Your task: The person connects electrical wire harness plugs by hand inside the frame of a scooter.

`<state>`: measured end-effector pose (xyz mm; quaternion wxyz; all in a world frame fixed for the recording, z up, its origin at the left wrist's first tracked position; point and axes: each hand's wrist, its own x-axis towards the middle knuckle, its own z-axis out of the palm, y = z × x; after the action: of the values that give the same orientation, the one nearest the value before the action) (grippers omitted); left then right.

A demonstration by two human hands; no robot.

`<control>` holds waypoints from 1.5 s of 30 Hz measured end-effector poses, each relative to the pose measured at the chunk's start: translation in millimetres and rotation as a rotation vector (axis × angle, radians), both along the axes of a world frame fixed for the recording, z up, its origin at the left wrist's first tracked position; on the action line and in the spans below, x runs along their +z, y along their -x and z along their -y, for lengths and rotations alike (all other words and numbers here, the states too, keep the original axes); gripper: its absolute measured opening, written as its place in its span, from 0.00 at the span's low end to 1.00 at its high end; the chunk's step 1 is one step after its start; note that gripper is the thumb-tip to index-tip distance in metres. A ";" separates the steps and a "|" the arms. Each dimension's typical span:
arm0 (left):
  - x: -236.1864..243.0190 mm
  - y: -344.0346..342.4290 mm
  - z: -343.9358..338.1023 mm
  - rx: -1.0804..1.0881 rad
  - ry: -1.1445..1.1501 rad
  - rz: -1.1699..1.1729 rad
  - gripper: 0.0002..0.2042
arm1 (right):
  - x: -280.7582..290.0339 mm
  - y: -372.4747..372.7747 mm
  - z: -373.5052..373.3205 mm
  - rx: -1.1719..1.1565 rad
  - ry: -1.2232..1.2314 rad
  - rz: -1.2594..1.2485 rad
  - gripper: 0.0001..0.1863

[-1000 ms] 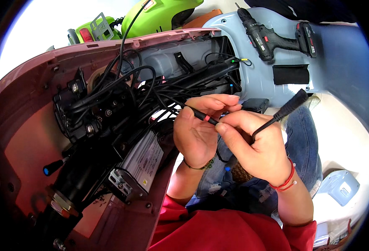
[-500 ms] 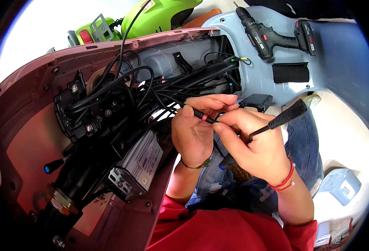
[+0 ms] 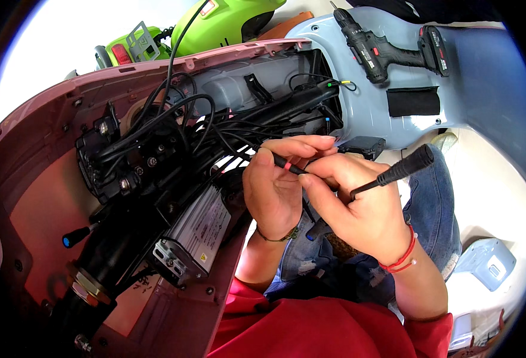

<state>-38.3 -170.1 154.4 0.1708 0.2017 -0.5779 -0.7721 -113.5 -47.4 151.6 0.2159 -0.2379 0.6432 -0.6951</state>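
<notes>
A thin black cable connector (image 3: 288,166) with a red ring lies between my hands at the middle. My left hand (image 3: 272,197) pinches its left part with thumb and fingers. The tips of my right hand (image 3: 367,209) close on its right end. Another black cable passes through my right hand and ends in a thick ribbed black plug (image 3: 409,164), which sticks up to the right. Below the hands hangs a blue-tipped black connector (image 3: 318,230), partly hidden. Left of my hands, a bundle of black cables (image 3: 257,128) runs through a pink body shell (image 3: 48,98).
A silver controller box (image 3: 200,230) sits inside the shell, near a blue-tipped connector (image 3: 75,237). A black cordless drill (image 3: 382,52) rests on a light-blue panel (image 3: 477,65) at the far right. Green bodywork (image 3: 221,27) stands behind; a blue-grey part (image 3: 486,262) lies right.
Both hands keep their grip on the connector. The ribbed plug and the right hand have shifted slightly left; the whole view has moved a little.
</notes>
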 end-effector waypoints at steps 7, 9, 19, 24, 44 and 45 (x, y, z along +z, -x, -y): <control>1.9 1.4 -2.0 0.018 -0.034 0.013 0.24 | 0.4 1.3 -0.1 -0.011 0.009 -0.007 0.05; 4.3 1.7 -3.0 0.021 -0.033 0.020 0.25 | 3.0 0.8 0.0 -0.007 -0.002 0.007 0.05; 0.3 -6.5 -1.1 0.095 0.008 0.091 0.25 | -0.9 -2.4 2.0 -0.003 -0.051 -0.067 0.05; -1.5 -7.8 -1.4 0.116 0.028 0.084 0.25 | -3.0 -7.1 2.6 -0.025 -0.058 -0.115 0.07; 4.9 -0.5 -9.0 0.192 0.053 0.157 0.25 | -6.0 -8.4 3.7 -0.049 -0.031 -0.074 0.16; 4.8 -0.8 -9.0 0.195 0.055 0.155 0.25 | -3.8 -8.2 2.8 -0.053 -0.023 -0.064 0.16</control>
<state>-37.5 -161.1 159.2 0.2056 0.3113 -0.5879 -0.7178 -105.3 -50.2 147.8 0.1796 -0.2404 0.6638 -0.6851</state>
